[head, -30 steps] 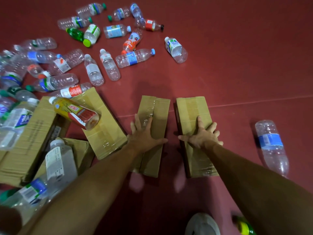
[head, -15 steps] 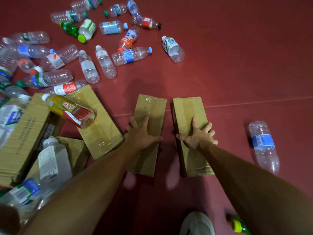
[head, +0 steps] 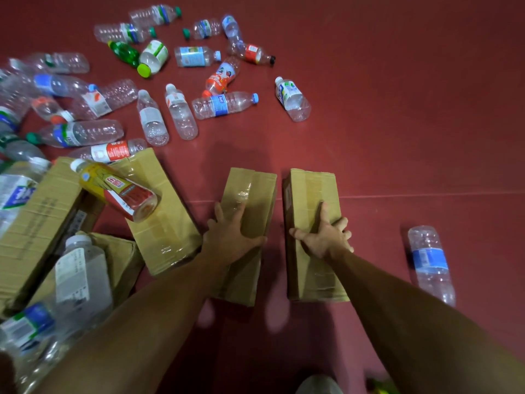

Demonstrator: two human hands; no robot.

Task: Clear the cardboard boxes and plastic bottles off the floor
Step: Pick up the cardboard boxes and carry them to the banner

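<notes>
Two narrow cardboard boxes lie side by side on the red floor [head: 397, 143]. The left hand [head: 233, 237] presses flat on the left box [head: 250, 191], fingers spread apart. The right hand [head: 324, 237] spans the right box [head: 309, 189], thumb at its 9 o'clock edge; I cannot tell whether it grips or only presses. Plastic bottles [head: 179, 112] are scattered from 10 to 12 o'clock of the hands, and a lone bottle [head: 430, 263] lies at 3 o'clock.

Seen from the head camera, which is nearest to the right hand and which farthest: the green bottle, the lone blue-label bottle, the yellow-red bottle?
1. lone blue-label bottle, on the floor to the right of the right hand.
2. yellow-red bottle, lying on a cardboard box at left.
3. green bottle, far back, at left.
</notes>
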